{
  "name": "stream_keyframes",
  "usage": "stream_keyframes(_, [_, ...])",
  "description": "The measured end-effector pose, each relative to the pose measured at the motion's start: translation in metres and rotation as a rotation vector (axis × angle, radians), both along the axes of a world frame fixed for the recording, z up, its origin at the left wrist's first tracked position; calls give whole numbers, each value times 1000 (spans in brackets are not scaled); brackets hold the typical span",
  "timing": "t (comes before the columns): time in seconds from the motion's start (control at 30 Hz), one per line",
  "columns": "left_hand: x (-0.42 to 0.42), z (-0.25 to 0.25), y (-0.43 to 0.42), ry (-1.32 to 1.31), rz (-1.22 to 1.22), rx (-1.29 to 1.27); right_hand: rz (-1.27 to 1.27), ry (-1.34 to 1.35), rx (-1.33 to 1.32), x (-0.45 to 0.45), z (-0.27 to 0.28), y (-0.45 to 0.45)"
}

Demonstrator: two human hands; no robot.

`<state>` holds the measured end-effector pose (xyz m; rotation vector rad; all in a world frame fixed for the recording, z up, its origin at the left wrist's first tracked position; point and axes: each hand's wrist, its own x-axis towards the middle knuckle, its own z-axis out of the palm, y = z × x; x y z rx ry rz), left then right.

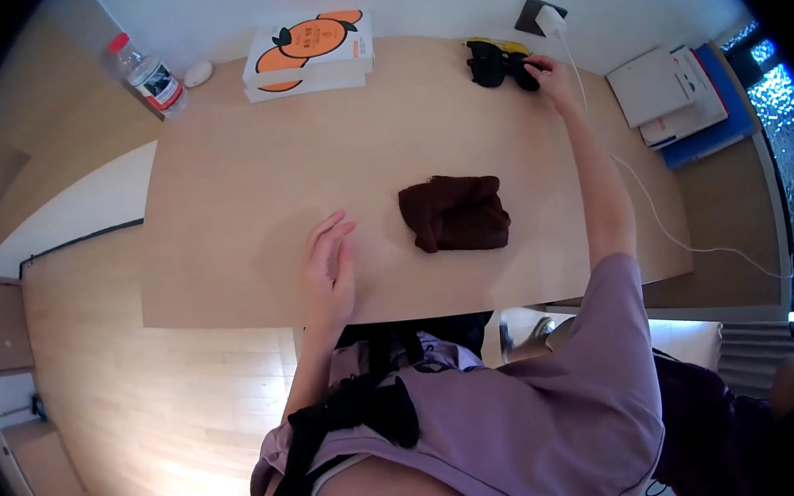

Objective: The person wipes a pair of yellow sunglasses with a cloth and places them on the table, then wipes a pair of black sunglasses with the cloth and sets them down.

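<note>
At the back right of the table, my right hand [553, 83] reaches out and its fingers close on the right end of black sunglasses [487, 64]. A yellow item [512, 47], only partly visible, lies just behind them. My left hand [330, 267] is at the table's front, thumb apart from the loosely curved fingers, with nothing in it. To the right of that hand, apart from it, a dark brown folded cloth [455, 215] lies on the wooden table [253, 194].
A white box with orange fruit pictures [309, 54] stands at the back, left of centre. Further left are a red-capped bottle [153, 81] and a white round object [198, 74]. A charger [550, 20] trails a white cable [660, 218] past stacked papers and folders [684, 99].
</note>
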<state>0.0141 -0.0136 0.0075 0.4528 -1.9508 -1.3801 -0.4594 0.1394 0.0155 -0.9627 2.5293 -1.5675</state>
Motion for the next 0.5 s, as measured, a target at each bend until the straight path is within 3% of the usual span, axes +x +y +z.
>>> stream_keyframes(0.1, [2,4,0,-19,8,-19,-109,86,96,17,8,-2])
stream_keyframes(0.17, [2,12,3,-38,13,-6,-73,223,-14,-14,-18,1])
stream_keyframes(0.5, [1,11,-1,-83,44,-93,-122,180,-78,-21,-34,6])
